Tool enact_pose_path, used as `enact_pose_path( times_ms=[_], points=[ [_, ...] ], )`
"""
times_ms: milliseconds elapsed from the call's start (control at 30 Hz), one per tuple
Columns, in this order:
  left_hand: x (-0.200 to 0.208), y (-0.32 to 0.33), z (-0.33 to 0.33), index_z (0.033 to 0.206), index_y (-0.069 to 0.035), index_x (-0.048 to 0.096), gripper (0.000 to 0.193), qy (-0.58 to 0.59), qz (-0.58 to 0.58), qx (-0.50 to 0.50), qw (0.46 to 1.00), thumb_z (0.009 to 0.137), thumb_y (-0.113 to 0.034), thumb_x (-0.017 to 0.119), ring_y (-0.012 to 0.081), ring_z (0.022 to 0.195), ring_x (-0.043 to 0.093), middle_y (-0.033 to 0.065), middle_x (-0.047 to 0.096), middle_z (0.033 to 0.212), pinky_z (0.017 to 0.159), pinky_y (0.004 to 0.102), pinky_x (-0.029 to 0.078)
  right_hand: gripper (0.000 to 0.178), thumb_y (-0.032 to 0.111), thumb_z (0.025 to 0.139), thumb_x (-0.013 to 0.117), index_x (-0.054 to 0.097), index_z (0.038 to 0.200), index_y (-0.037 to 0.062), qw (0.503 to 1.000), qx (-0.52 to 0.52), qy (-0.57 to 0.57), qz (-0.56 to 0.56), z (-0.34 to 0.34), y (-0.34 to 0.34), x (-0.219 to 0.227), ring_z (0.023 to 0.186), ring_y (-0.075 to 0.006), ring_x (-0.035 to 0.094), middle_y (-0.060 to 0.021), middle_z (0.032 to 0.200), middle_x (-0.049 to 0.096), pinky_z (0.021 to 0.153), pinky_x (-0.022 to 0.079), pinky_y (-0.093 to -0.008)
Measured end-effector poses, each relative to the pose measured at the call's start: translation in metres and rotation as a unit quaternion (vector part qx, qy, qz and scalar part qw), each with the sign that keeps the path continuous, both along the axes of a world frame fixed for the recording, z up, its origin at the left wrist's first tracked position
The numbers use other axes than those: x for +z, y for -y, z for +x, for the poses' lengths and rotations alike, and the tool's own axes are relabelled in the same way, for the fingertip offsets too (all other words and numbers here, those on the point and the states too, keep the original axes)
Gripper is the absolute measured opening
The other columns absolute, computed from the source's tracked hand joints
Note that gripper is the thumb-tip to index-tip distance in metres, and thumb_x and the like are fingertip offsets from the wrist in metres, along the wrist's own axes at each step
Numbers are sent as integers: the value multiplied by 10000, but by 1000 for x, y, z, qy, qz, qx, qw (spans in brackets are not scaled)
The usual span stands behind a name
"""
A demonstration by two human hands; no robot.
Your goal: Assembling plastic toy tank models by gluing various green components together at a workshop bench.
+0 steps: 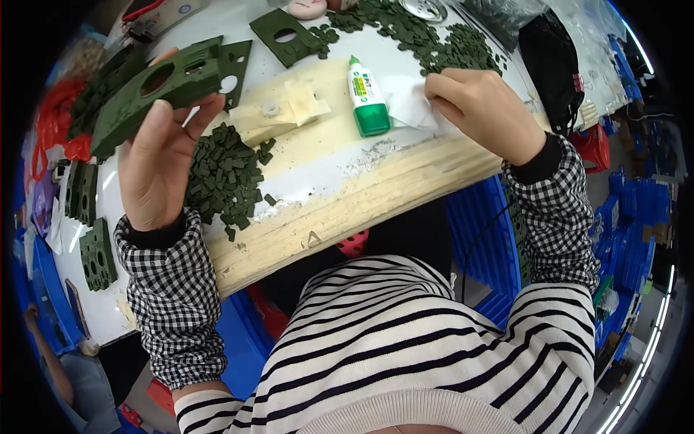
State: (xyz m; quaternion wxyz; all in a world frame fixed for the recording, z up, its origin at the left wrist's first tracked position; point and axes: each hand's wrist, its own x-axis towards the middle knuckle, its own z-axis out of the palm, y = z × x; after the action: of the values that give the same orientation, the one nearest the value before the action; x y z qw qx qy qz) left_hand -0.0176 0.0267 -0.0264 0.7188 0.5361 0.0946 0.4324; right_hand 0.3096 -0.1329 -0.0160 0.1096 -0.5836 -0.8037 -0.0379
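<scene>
From afar I watch the left hand (155, 166) grip a dark green part (119, 116) between thumb and fingers, raised over the left side of the worktop (340, 210). The right hand (488, 112), fingertips drawn together, is at a white tissue (406, 103); I cannot tell whether it pinches anything. Between them sits a label-printed white-and-green bottle (371, 105), with heaped green pieces (224, 173) nearby.

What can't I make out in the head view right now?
Head view, each line:
Right hand: whether it pinches anything, hidden by its own curled fingers.
Left hand: some fingers, partly hidden behind the green part.
Small pieces beside the left hand: the lower ones, covered by those on top.
Pink thing: its far side, cut off by the top edge.
</scene>
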Motion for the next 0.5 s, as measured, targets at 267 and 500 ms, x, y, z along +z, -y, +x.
enact_pose_path(
  times_ms=[267, 500],
  points=[
    [8, 6, 1, 1454, 0, 300, 602, -100, 30, -16, 994, 934, -133, 573, 291, 1271, 505, 223, 416, 1438, 1033, 440, 474, 80, -20, 814, 671, 598, 844, -34, 968, -50, -245, -35, 5, -13, 33, 691, -182, 694, -104, 736, 654, 643, 555, -251],
    [14, 9, 8, 1437, -32, 318, 631, -88, -39, -40, 995, 894, -98, 633, 290, 1250, 527, 215, 422, 1427, 986, 418, 529, 62, -17, 797, 675, 623, 822, -40, 969, 30, -239, -48, -27, -54, 65, 676, -201, 679, -110, 740, 667, 641, 550, -281]
  ],
)
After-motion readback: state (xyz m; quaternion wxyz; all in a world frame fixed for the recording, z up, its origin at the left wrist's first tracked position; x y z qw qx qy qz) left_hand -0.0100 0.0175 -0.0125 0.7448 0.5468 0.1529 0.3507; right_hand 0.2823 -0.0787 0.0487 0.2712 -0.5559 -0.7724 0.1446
